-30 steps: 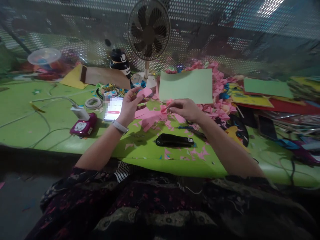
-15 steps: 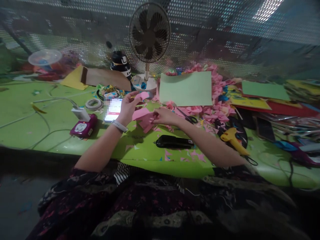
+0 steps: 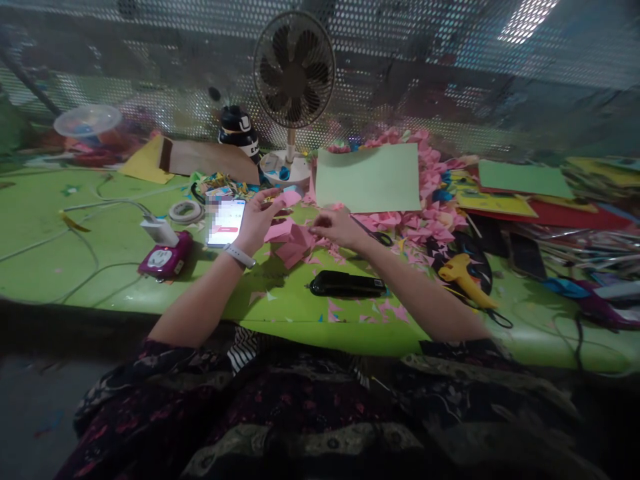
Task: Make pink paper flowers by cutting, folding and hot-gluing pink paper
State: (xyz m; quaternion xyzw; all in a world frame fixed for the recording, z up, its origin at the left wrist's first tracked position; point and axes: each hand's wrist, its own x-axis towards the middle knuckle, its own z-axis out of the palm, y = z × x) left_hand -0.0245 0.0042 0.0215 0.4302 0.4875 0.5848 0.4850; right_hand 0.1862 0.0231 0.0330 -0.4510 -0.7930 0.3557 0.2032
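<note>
My left hand [image 3: 257,223], with a pale band at its wrist, is closed on a small pink paper piece [image 3: 291,197] between thumb and fingers. Below it, several folded or cut pink paper pieces [image 3: 293,248] lie on the green table. Just right of these is my right hand [image 3: 337,229], its fingers curled in a pinch; whatever they hold, if anything, is too small to make out. A lit phone [image 3: 226,227] lies left of my left hand. The black stapler [image 3: 347,285] rests in front of my right hand, nearer the table edge.
A fan [image 3: 294,80] stands at the back beside a dark bottle [image 3: 239,133]. Pink paper flowers [image 3: 433,180] are heaped behind a light green sheet [image 3: 367,179]. Scissors [image 3: 383,238] and a yellow glue gun [image 3: 467,280] lie right; tape [image 3: 186,212] and a purple socket block [image 3: 166,257] lie left.
My right hand has drawn back slightly to the right, away from the pink pieces it was touching. The left hand still pinches its pink paper. The whole view has shifted a little.
</note>
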